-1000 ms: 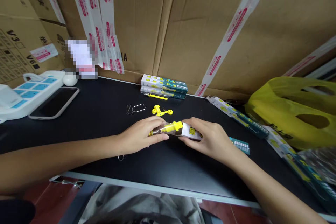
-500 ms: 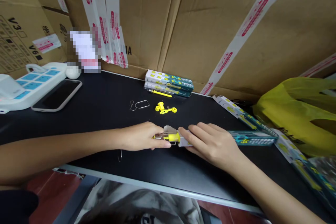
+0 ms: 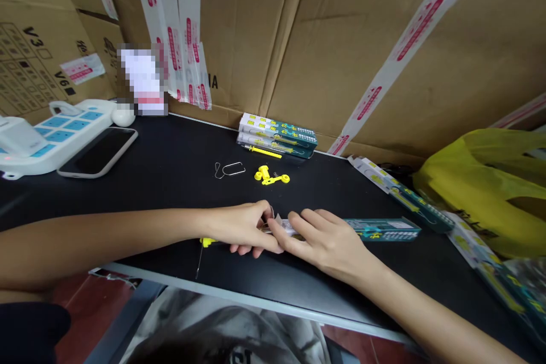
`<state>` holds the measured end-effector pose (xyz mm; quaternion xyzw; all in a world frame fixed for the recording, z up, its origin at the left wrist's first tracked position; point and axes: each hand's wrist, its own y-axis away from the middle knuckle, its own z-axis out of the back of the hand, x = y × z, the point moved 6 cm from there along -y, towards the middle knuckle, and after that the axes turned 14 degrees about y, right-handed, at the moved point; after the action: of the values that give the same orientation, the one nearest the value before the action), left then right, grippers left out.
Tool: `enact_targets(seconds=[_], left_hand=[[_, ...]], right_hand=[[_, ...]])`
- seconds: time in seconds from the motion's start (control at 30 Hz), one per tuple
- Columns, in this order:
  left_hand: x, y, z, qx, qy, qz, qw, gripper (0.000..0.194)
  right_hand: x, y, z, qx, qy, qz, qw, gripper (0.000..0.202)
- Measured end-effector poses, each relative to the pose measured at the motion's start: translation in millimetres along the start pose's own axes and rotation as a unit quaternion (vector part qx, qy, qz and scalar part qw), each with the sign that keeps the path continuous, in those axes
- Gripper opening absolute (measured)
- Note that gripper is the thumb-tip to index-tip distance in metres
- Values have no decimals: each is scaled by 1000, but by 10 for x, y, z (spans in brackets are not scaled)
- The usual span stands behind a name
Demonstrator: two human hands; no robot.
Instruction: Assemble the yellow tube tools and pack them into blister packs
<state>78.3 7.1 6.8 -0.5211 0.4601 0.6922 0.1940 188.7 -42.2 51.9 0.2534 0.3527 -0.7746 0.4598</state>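
My left hand [image 3: 239, 226] is closed around a tubular spring scale. Its yellow end piece [image 3: 207, 242] sticks out on the left, with a thin wire hook [image 3: 198, 264] hanging from it; my fingers hide most of the tube. My right hand [image 3: 326, 242] is wrapped over a long, narrow white-and-teal box [image 3: 384, 229] lying along the table. A white flap at the box's left end stands up between my hands, where the fingertips meet. Whether the scale is inside the box there is hidden.
Beyond my hands lie small yellow plastic parts [image 3: 267, 175], bent wire pieces [image 3: 230, 169] and a thin yellow rod [image 3: 265, 152]. Stacked boxes [image 3: 277, 133] stand behind. More boxes [image 3: 396, 190] and a yellow bag [image 3: 464, 176] are right; a phone [image 3: 99, 153] and power strip [image 3: 55, 136] left.
The box and my right hand have shifted left, up against my left hand. A yellow part showing between my hands is now out of sight, and a yellow end shows left of my left hand.
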Motion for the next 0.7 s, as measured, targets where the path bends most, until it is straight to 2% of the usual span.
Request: enact_targets(seconds=[0.17,0.3,0.5,0.7], left_hand=[[-33,-18,42,15,103,-17,994,48],[-169,39,269,8,70,-42,997,38],[-274,62,777,-120,118,-100,981,40],[-221,-2,922,-162,138,-149,966,31]], right_hand=[[-38,37,-107,48,-29,-16,998,26],[-238,130,-219,87,-51,-49,994,27],[-698,358,-401,124,-36,-147,981,31],[-811,432,-463,139,-37,-174,974,33]])
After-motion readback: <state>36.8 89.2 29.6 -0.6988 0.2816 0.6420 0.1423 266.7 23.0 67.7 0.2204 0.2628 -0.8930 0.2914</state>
